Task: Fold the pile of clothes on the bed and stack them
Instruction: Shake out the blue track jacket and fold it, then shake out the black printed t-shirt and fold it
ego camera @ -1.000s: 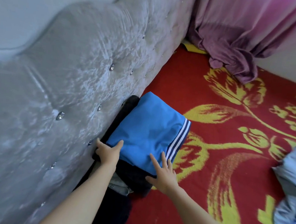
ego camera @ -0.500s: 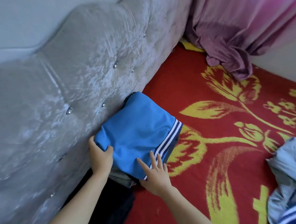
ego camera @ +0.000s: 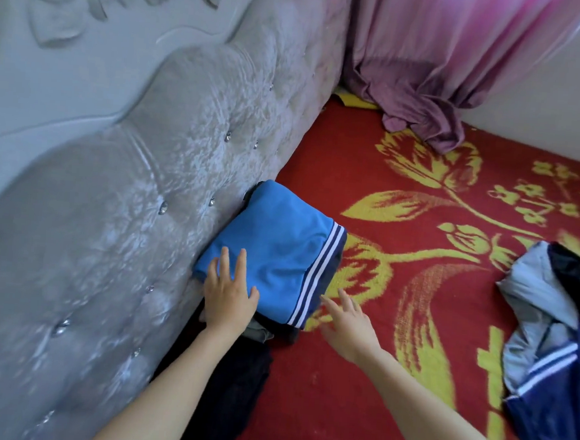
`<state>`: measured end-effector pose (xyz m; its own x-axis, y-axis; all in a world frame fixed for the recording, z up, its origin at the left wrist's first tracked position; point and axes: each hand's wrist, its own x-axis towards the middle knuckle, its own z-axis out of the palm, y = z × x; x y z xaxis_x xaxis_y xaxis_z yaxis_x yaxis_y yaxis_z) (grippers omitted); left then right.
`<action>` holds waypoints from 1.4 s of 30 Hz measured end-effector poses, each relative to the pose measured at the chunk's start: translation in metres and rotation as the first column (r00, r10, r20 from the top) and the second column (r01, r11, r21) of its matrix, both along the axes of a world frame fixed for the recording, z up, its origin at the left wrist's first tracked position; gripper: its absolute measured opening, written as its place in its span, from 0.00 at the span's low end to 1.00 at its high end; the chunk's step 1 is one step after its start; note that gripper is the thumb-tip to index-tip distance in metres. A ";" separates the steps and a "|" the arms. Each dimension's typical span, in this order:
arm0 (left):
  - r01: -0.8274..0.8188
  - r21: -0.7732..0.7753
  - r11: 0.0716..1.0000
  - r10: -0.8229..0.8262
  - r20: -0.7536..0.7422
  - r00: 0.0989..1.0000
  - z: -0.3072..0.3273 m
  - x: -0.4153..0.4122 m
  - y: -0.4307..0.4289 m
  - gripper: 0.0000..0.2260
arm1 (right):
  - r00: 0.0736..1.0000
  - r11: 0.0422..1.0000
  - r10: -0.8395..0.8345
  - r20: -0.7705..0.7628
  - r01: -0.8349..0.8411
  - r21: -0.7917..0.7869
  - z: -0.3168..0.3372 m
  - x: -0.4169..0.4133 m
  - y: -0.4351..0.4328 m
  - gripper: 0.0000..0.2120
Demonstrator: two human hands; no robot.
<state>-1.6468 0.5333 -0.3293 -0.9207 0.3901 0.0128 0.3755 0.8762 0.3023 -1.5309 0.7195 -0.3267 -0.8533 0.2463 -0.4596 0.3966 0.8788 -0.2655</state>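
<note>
Blue top (ego camera: 276, 253) is set on the stack (ego camera: 268, 333) and pressed flat.
The left hand (ego camera: 230, 294), curled round the near corner half a second ago, is now spread flat on the top. The right hand (ego camera: 350, 318) is lifted off the striped edge, fingers open and holding nothing. The stack is kept against the headboard (ego camera: 145, 209). This piece is judged done, with unfolded clothes (ego camera: 549, 327) left at right. No brand or writing can be read.

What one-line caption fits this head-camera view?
Left hand flat on folded blue garment atop stack against headboard; right hand open beside it.
</note>
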 end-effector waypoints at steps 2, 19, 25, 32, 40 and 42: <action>0.034 0.010 0.999 -0.034 -0.003 0.999 0.010 0.010 0.005 0.34 | 0.994 0.995 -0.091 -0.057 0.093 0.033 0.022 0.030 0.015 0.26; 0.360 0.337 0.870 -0.277 -0.271 0.922 0.176 0.212 0.114 0.27 | 0.755 0.881 -0.250 -0.606 0.437 0.182 0.178 0.317 0.108 0.17; 0.522 0.334 0.785 -0.425 -0.324 0.846 0.201 0.367 0.189 0.26 | 0.694 0.750 -0.313 -0.649 0.600 0.280 0.217 0.484 0.125 0.21; 0.708 0.266 0.654 -0.642 -0.300 0.706 0.207 0.522 0.253 0.27 | 0.575 0.574 -0.495 -0.651 0.779 0.252 0.209 0.648 0.136 0.21; 0.791 0.244 0.561 -0.744 -0.272 0.611 0.205 0.591 0.303 0.27 | 0.520 0.450 -0.537 -0.664 0.842 0.296 0.185 0.741 0.151 0.23; 0.800 0.240 0.551 -0.755 -0.265 0.600 0.199 0.592 0.317 0.27 | 0.531 0.449 -0.536 -0.656 0.838 0.310 0.180 0.752 0.159 0.23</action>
<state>-1.0551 0.8501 -0.1303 -0.2406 0.9056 0.3493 0.9148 0.0913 0.3934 -0.7786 0.8783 -0.1468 -0.3056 0.8966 0.3204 0.9125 0.3719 -0.1703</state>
